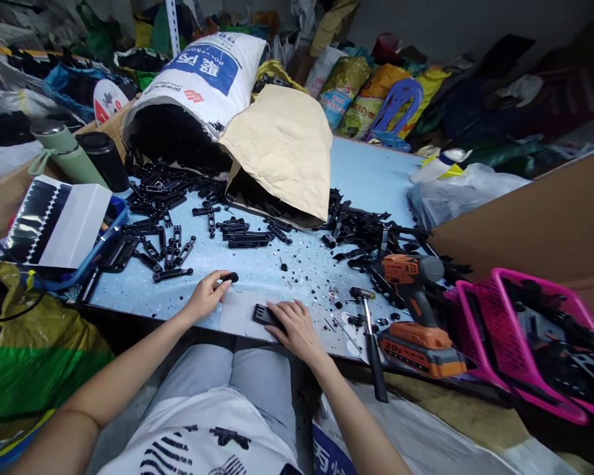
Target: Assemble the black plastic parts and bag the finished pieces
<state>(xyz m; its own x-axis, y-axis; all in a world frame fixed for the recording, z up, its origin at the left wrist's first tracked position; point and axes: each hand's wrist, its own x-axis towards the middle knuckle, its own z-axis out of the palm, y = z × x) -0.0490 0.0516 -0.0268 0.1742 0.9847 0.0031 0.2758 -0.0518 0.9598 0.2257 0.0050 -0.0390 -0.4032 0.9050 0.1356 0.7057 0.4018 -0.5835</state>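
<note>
My left hand [208, 294] pinches a small round black knob [233, 277] between thumb and fingertips, just above the near edge of the blue table. To its right, my right hand [295, 326] lies over a black slotted plastic part [263, 315], its fingers covering one end. That part rests on a pale grey sheet [235, 310] at the table's front edge. Beyond the hands lie several long black plastic arms [249, 239], and loose small black bits [284, 266] are scattered around them.
On the right are a hammer [371, 343], an orange cordless drill [416, 310] and pink baskets [505, 316] of black parts. A brown paper sack [287, 145] and a white woven sack [202, 79] lie open at the back. A green flask [66, 148] and blue tray [86, 260] stand left.
</note>
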